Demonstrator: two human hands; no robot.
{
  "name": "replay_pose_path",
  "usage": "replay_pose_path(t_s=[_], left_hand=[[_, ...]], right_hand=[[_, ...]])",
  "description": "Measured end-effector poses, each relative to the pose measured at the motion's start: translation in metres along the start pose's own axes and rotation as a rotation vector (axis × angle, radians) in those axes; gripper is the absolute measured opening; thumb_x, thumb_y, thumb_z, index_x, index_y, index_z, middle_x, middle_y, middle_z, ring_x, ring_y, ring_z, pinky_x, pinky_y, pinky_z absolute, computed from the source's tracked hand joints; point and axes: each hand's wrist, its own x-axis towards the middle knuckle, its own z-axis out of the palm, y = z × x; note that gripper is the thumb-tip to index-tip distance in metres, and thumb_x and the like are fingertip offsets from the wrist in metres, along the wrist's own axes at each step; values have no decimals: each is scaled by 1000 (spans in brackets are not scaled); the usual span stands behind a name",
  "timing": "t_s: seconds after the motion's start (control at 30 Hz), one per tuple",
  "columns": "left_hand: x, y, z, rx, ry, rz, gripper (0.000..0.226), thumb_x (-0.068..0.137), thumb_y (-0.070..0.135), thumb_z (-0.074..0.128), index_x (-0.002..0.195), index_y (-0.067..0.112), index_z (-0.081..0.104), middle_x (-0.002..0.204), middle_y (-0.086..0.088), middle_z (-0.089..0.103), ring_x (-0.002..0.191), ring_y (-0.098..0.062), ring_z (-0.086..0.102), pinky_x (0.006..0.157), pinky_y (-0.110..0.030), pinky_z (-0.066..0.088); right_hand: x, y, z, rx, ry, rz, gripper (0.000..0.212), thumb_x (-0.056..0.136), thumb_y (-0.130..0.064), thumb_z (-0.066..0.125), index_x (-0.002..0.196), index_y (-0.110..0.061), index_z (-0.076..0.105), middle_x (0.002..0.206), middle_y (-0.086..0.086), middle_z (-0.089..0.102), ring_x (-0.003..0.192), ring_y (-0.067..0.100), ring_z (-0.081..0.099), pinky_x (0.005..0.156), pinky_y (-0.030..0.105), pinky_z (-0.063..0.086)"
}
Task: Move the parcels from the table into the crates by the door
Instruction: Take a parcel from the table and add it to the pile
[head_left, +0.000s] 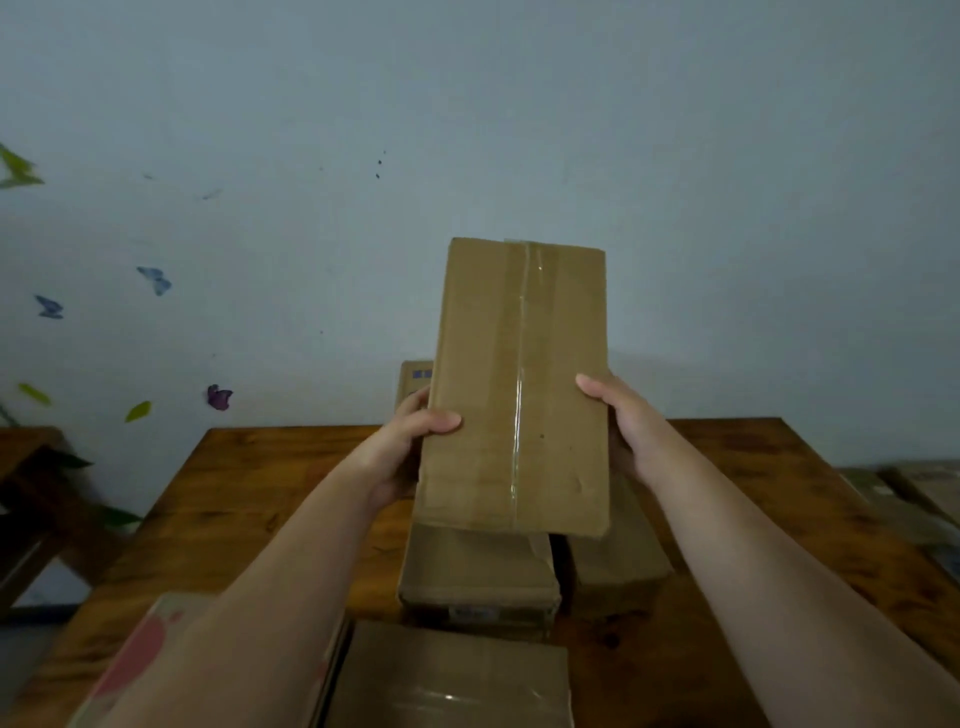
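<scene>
Parcels of brown cardboard are seen at several depths. Nearest, below and short of both grips, a taped parcel (447, 680) lies on the counter (234, 493), and a pink-printed box (140, 660) is set just beside it under the left forearm. Directly beneath the grips, a labelled parcel (478, 577) and a plain parcel (618, 566) lie side by side. Above them the held parcel (519, 389) is kept clear of the counter, tilted up on end. Its long edges are clasped by the left grip (405, 447) and the right grip (623, 431), thumbs on the taped face. It is judged light and stiff. The tape strip may be slippery, so bare cardboard at the edges is better taken. Beyond the left grip a small box (413, 382) is partly hidden, against the wall (519, 130). No crates can be made out.
</scene>
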Motion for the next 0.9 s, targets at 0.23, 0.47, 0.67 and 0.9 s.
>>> replay_pose_path(t_s=[0.23,0.47,0.67,0.9], left_hand=[[-7,41,27,85,80,172,81,52,38,77,126,17,53,107,-8,67,103,-29,60,93,-44,48],[-12,33,30,163,-15,299,112,41,30,81,142,28,34,125,-12,55,109,-31,60,87,-47,53],[-15,39,21,200,-44,335,112,42,27,81,143,28,33,130,-8,52,115,-27,57,80,-37,55],[-22,68,11,5,141,78,88,83,80,25,144,17,39,143,-18,43,130,-42,40,105,-67,27]], right_hand=[[-18,-4,-14,-107,-101,-95,64,71,-35,70,129,-23,46,119,4,60,112,24,57,101,48,44],[-19,-41,-27,-55,-132,-228,108,30,-44,90,127,-24,50,104,-1,69,95,17,66,70,31,55],[-15,-45,-18,-121,-154,-370,114,23,-55,91,123,-13,54,107,4,69,99,22,67,73,33,56],[-22,-39,-1,-223,-41,-613,103,43,-36,93,132,-22,44,126,0,58,116,17,57,75,20,55]])
